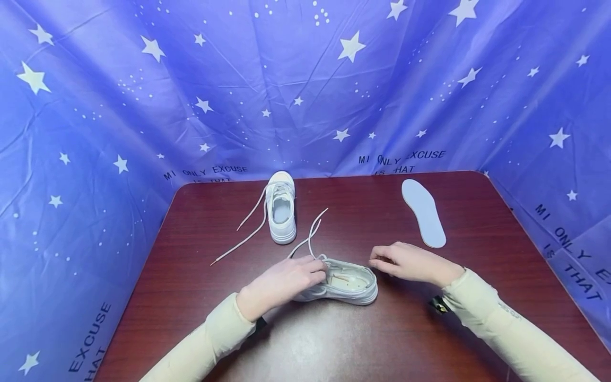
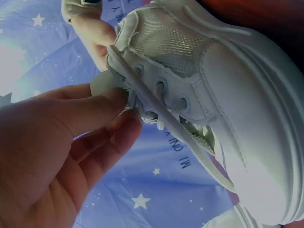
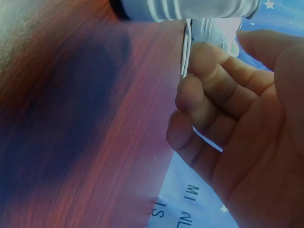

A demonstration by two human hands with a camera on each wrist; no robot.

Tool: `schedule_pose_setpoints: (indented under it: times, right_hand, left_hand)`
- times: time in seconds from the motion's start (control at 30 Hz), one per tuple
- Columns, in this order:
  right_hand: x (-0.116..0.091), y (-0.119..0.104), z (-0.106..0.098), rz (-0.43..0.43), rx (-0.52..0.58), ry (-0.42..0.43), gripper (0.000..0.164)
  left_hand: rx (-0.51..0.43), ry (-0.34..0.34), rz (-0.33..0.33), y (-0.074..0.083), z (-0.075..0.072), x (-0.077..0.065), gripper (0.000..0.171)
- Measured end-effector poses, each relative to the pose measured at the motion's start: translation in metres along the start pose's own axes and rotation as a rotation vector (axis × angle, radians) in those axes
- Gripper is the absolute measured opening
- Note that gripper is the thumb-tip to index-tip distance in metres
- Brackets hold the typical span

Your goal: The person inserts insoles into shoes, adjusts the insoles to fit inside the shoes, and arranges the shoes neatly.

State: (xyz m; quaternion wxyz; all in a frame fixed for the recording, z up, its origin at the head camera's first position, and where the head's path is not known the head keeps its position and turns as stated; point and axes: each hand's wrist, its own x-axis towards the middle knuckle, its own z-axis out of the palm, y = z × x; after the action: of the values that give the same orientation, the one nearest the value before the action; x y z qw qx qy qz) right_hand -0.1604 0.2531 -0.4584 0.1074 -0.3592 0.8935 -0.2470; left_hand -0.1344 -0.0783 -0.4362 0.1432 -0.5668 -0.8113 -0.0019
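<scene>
A white sneaker [image 1: 359, 298] lies near the middle of the table, its heel pointing right and its hollow inside facing up. At its lacing, my left hand [image 1: 292, 277] pinches the shoe's tongue [image 2: 101, 83] between thumb and fingers. A loose shoelace [image 2: 164, 113] crosses the eyelets in the left wrist view. Just off the heel, my right hand [image 1: 411, 263] hovers with loosely bent fingers and holds nothing. In the right wrist view the heel [image 3: 190, 8] shows above those fingertips. The toe is hidden behind my left hand in the head view.
A second white sneaker [image 1: 283, 232] stands at the back, its laces [image 1: 241, 247] trailing left. To the back right lies a white insole [image 1: 425, 213]. Blue star-printed cloth [image 1: 305, 79] hangs around the far and side edges of the dark red table [image 1: 200, 223].
</scene>
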Motion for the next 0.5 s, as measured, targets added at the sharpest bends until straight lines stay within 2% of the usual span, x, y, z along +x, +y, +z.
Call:
schedule_pose_setpoints:
  times: [0.27, 0.33, 0.5]
  right_hand:
    - [-0.0055, 0.0042, 0.0006, 0.027, 0.011, -0.013, 0.011]
    - [-0.0062, 0.0048, 0.0012, 0.027, 0.016, -0.017, 0.012]
    - [-0.0024, 0.0052, 0.005, -0.006, 0.096, -0.038, 0.016]
  left_hand:
    - [0.108, 0.035, 0.083, -0.0043, -0.0031, 0.0005, 0.018]
    - [0.111, 0.044, 0.094, -0.0045, -0.0024, 0.001, 0.018]
    - [0.156, 0.062, 0.11, -0.0049, -0.0016, 0.0042, 0.014]
